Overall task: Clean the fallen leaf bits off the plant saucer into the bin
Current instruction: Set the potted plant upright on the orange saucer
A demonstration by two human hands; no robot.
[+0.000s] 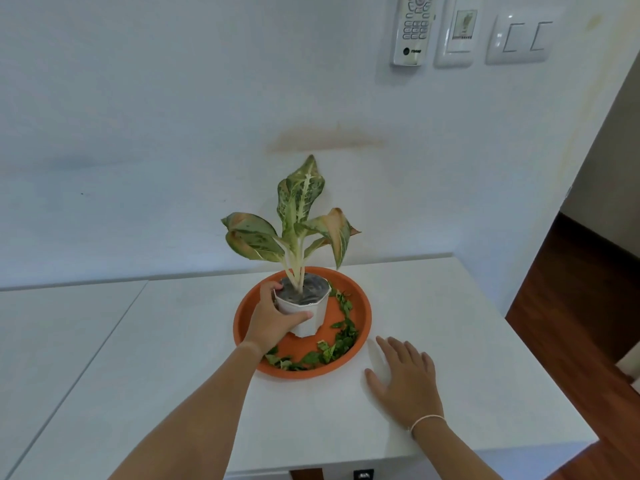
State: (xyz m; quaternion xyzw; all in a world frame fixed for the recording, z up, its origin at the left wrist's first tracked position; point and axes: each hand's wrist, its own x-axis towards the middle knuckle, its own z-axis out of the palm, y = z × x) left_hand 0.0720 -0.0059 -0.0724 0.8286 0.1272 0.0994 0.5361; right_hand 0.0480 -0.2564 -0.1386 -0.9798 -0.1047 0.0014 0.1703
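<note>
White bench (433, 306) nearest, with the right hand (405, 379) flat on it, fingers (398, 348) spread, holding nothing. Just left of them sits the orange saucer (365, 317) — green leaf bits (332, 348) curve along its near and right rim. Beyond, the left hand (273, 320) grips the white pot (308, 313), thumb and fingers wrapped round it. Lifted askew, the top-heavy plant (298, 216) could tip or spill soil among the bits. No bin is in view.

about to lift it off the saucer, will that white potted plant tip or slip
The white pot probably tips easily: it is narrow, and the tall leaves spread wider than it. Its smooth sides may be slippery, though the left hand wraps it. Likely light, being small.
</note>
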